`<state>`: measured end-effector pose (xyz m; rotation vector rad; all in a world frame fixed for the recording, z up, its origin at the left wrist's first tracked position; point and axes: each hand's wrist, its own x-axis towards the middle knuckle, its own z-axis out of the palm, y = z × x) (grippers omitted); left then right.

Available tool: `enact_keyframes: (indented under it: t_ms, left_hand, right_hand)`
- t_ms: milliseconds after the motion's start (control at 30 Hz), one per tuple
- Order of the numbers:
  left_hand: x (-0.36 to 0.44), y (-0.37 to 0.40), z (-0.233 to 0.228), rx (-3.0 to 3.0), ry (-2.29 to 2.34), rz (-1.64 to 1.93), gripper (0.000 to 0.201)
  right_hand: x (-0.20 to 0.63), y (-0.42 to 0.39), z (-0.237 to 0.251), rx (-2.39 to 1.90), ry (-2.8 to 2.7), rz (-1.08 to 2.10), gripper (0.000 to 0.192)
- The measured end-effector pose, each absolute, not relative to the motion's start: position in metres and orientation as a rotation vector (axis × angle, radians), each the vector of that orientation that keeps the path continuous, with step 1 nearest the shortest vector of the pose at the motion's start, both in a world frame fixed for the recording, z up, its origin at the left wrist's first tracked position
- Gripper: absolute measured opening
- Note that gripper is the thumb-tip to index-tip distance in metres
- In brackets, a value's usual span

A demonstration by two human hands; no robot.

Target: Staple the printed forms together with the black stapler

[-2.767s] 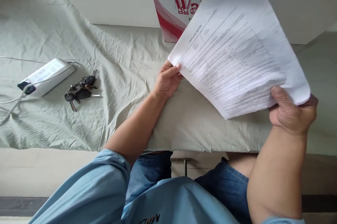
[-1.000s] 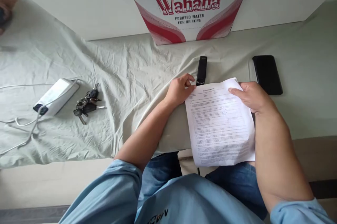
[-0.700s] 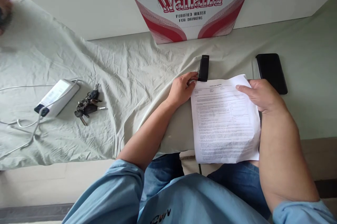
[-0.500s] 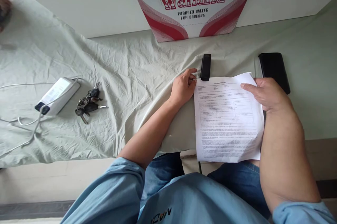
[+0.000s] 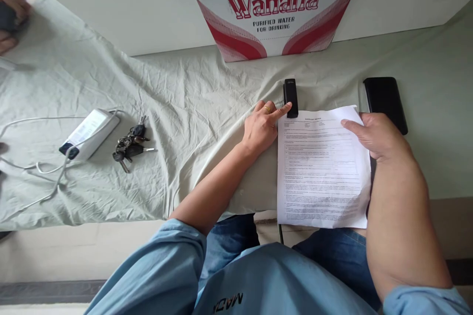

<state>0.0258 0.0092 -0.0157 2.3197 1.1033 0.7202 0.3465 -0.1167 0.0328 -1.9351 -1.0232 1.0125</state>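
Note:
A printed sheet of paper [image 5: 320, 167] lies flat on the cloth-covered table [image 5: 177, 108], its near edge hanging past the table edge. My right hand [image 5: 373, 132] rests on the sheet's top right corner and holds it down. My left hand [image 5: 264, 125] lies just left of the sheet, fingers apart, its index fingertip touching the near end of a small black stapler [image 5: 290, 97] that sits just beyond the paper's top left corner.
A black phone [image 5: 385, 102] lies beside my right hand. A white power strip [image 5: 88, 132] with cable and a bunch of keys [image 5: 130, 143] lie at the left. A Wahaha water carton [image 5: 275, 7] stands against the wall. Another person's hand [image 5: 9, 17] shows at far left.
The sheet was held up in both hands, then laid flat on the table. My left hand let go of its corner and its index finger reached the stapler.

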Motion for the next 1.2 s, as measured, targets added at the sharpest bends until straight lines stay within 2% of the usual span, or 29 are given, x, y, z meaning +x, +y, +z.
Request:
enact_keyframes:
  t_ms: [167,333,400,500,567,700,800,933,1067,1200]
  left_hand:
    - [0.025,0.012,-0.013,2.199,1.070,0.799,0.066]
    - [0.018,0.023,-0.012,1.811,0.947,0.980,0.045]
    - [0.018,0.023,-0.009,1.588,0.945,0.959,0.048]
    - [0.016,0.021,-0.002,1.378,0.928,0.924,0.088]
    - [0.015,0.020,0.004,1.373,0.904,0.891,0.096]
    - [0.011,0.021,0.011,1.501,0.814,0.769,0.085]
    - [0.011,0.024,0.009,1.495,0.844,0.854,0.088]
    - [0.013,0.023,0.004,1.379,0.861,0.886,0.079]
    - [0.013,0.022,0.001,1.350,0.838,0.871,0.081]
    - [0.014,0.025,-0.005,1.305,0.799,0.917,0.079]
  right_hand:
    - [0.327,-0.120,0.057,-1.951,-0.970,1.135,0.050]
    - [0.321,-0.133,0.084,-1.712,-1.168,1.427,0.053]
    - [0.320,-0.131,0.083,-1.659,-1.096,1.360,0.053]
    - [0.315,-0.117,0.069,-1.628,-0.867,1.098,0.054]
    - [0.313,-0.106,0.058,-1.619,-0.758,0.953,0.056]
    - [0.308,-0.092,0.049,-1.585,-0.705,0.888,0.058]
    - [0.306,-0.090,0.053,-1.550,-0.666,0.915,0.065]
    - [0.308,-0.094,0.055,-1.533,-0.651,0.904,0.072]
    - [0.312,-0.095,0.050,-1.538,-0.636,0.773,0.066]
    - [0.313,-0.089,0.044,-1.530,-0.736,0.550,0.051]
